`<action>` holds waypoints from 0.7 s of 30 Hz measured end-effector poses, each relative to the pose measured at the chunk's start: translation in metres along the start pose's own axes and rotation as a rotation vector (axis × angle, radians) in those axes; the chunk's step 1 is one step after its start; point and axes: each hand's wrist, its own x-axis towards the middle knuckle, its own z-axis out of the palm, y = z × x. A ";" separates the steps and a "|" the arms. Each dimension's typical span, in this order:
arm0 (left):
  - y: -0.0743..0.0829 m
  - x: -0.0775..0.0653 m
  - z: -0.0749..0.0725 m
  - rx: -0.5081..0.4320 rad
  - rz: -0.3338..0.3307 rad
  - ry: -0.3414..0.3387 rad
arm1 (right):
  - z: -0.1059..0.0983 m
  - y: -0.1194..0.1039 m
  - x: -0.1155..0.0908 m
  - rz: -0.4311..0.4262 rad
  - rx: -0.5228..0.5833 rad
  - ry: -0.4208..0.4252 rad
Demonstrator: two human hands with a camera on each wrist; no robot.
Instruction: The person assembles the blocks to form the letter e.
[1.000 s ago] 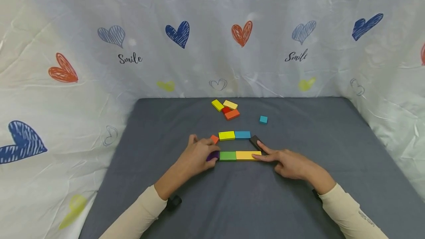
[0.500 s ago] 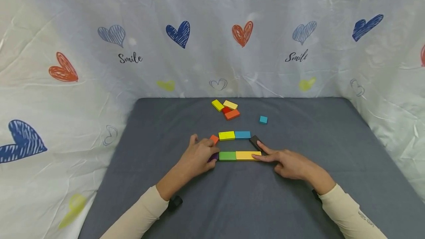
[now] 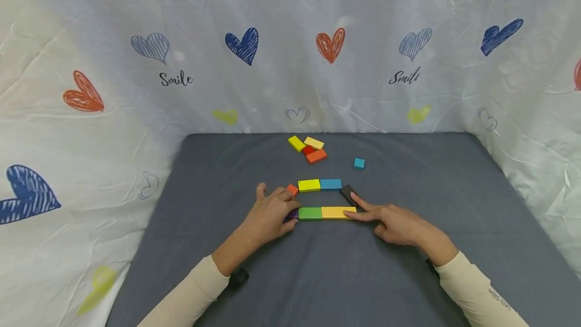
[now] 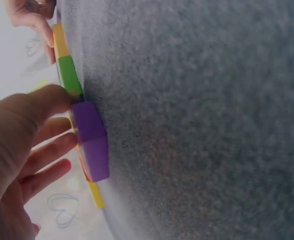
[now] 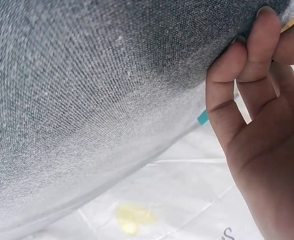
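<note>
My left hand (image 3: pixel 268 217) pinches a purple block (image 4: pixel 90 122) between thumb and fingers, and in the head view it hides most of that block. The purple block adjoins the left end of a green block (image 3: pixel 310 213), followed by a yellow-orange block (image 3: pixel 333 213). With straight fingers, my right hand (image 3: pixel 399 223) touches the right end of the yellow-orange block and a slanted black block (image 3: pixel 348 194). Behind this row lie a yellow block (image 3: pixel 309 185) and a blue block (image 3: pixel 331 184) end to end. An orange block (image 3: pixel 292 190) slants beside them, partly behind my left hand.
Towards the back of the dark grey cloth (image 3: pixel 386 276) is a loose cluster: a bright yellow block (image 3: pixel 296 143), a pale yellow block (image 3: pixel 314 143), a red block (image 3: pixel 308 150) and another orange block (image 3: pixel 316 156). A small teal block (image 3: pixel 359 163) lies apart, right of them.
The left hand has shifted very slightly and covers a little more of the purple block. The right hand and the other blocks hold their places.
</note>
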 end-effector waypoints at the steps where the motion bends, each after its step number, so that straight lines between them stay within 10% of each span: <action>1: 0.000 -0.002 -0.001 -0.001 -0.003 0.019 | 0.000 0.000 0.000 0.001 -0.002 0.001; 9: 0.002 -0.030 -0.011 0.111 -0.181 0.024 | -0.002 0.000 -0.004 0.002 0.020 -0.005; 21: 0.003 -0.041 -0.007 0.021 -0.185 -0.062 | 0.001 0.001 -0.002 -0.015 0.003 0.003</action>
